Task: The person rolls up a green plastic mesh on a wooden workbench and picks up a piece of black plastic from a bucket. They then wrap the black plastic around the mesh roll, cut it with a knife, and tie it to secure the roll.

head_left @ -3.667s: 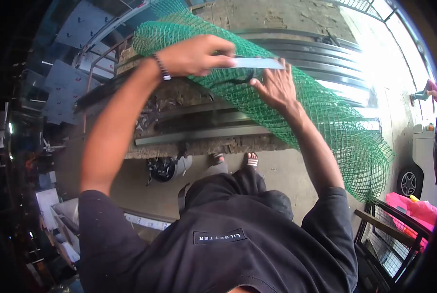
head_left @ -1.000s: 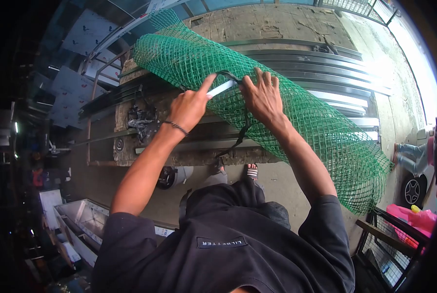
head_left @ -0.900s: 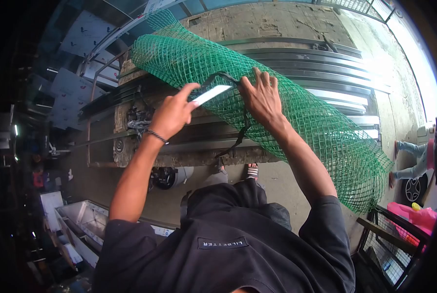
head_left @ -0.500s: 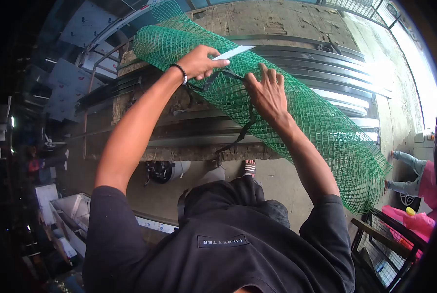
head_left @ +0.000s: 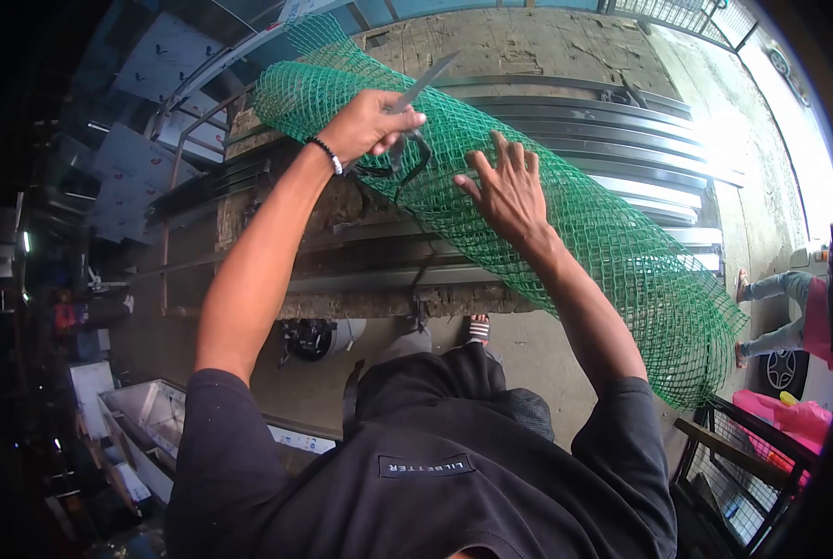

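A roll of green plastic mesh point(head_left: 612, 219) lies slantwise over the workbench. My left hand point(head_left: 368, 124) is closed round a knife point(head_left: 424, 82), its pale blade pointing up and to the right; the handle is hidden in my fingers. A black strap point(head_left: 416, 168) hangs in a loop right below that hand, over the mesh. To the right, my right hand point(head_left: 511, 191) is over the roll with its thumb and fingers apart and slightly bent, holding nothing.
Long metal profiles point(head_left: 612, 140) lie across the wooden bench point(head_left: 491, 37) under the roll. A dark bucket point(head_left: 309, 338) stands beneath its near edge. At the right are a person's legs point(head_left: 775, 287), a pink bag point(head_left: 789, 419) and a black wire-mesh frame point(head_left: 738, 466).
My right hand has let go of the black strap, which now hangs by my left hand. The knife's blade has swung upright. My right thumb has spread away from the fingers.
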Demonstrator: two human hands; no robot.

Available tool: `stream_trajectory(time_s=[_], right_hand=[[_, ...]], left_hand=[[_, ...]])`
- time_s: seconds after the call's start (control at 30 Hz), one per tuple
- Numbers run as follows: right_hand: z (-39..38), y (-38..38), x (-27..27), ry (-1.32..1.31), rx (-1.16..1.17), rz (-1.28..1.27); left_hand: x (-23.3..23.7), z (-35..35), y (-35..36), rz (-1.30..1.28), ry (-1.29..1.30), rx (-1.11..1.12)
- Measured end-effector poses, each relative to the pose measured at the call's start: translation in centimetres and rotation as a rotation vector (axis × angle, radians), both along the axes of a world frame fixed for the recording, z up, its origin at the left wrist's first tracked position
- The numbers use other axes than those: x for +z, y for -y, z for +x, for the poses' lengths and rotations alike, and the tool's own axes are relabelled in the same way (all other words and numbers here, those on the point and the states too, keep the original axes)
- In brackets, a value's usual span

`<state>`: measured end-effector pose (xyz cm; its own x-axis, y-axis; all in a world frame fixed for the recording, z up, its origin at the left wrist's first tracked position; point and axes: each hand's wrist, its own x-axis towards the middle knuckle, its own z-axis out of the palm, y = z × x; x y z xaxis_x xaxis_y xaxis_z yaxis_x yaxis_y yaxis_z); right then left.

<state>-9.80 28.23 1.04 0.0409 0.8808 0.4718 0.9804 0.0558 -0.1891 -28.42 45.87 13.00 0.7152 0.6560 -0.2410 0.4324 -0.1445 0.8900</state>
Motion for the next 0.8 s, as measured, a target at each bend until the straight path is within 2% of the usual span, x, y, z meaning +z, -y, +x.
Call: stream_trajectory(time_s=[0.07, 0.13, 0.27, 0.4, 0.47, 0.57, 0.67, 0.7, 0.8], right_hand=[[0.0, -0.2, -0.1, -0.021, 0.001, -0.004], [0.0, -0.1, 0.2, -0.043, 0.004, -0.019], [0.0, 0.0, 0.7, 0.002, 0.009, -0.042], [-0.1, -0.3, -0.2, 0.058, -0.024, -0.008], [-0.1, -0.4, -0.3, 0.063, -0.029, -0.012], [0.1, -0.5, -0.2, 0.055, -0.017, -0.02], [0.1, -0.4, 0.1, 0.073, -0.021, -0.048], [0.1, -0.5, 0.1, 0.076, -0.023, -0.031], [0.1, -0.5, -0.1, 0.071, -0.026, -0.012]], left_hand=[[0.5, -0.4, 1.4, -0.034, 0.018, -0.123], [0.3, -0.5, 2.1, -0.055, 0.023, -0.138], [1.2, -0.7, 2.2, -0.053, 0.171, 0.012], [1.7, -4.3, -1.8, 0.296, -0.063, 0.155], [1.3, -7.2, -4.2, 0.386, -0.066, 0.255], [-0.7, -11.9, -6.7, 0.468, -0.024, 0.573], [-1.5, -14.3, -2.7, 0.479, 0.022, 0.7], [-2.4, -14.8, -0.3, 0.403, 0.022, 0.71], [-7.8, -14.1, 10.7, 0.282, -0.02, 0.736]])
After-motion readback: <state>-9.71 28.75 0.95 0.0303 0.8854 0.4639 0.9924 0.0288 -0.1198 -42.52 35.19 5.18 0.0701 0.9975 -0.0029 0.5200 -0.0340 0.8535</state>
